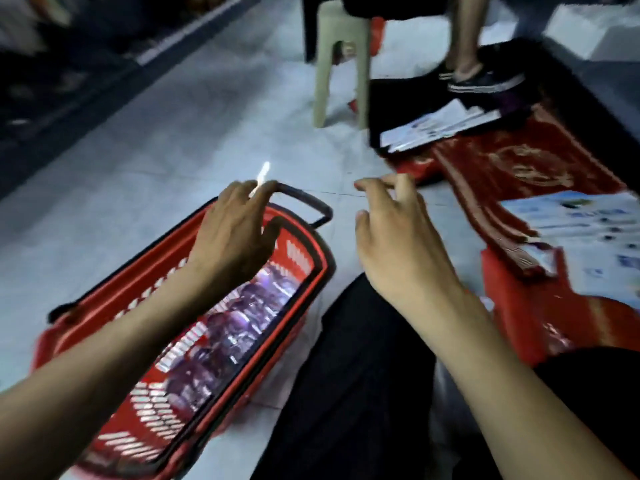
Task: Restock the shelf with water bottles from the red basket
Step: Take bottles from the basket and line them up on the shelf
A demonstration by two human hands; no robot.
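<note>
Two bare forearms come in from the bottom edge of the frame. Lower left, the red basket (298, 251) sits on the tiled floor (173, 150) with the water bottles (242, 317) lying packed inside it. The shelf (162, 46) is a blurred dark band at upper left, well apart from the basket.

The step in hand looks like taking charge of the basket by its black handle (308, 202). To do it well, wrap the fingers fully round the bar, near its middle, so the load hangs level. Lift or drag slowly, since the bottles will be heavy and apt to roll.

The left hand (235, 230) is palm down over the far end of the basket, fingertips at the handle and thumb spread below. Blur hides whether it grips. The right hand (401, 244) hovers over bare floor at centre, fingers loosely bent and parted, holding nothing.
</note>
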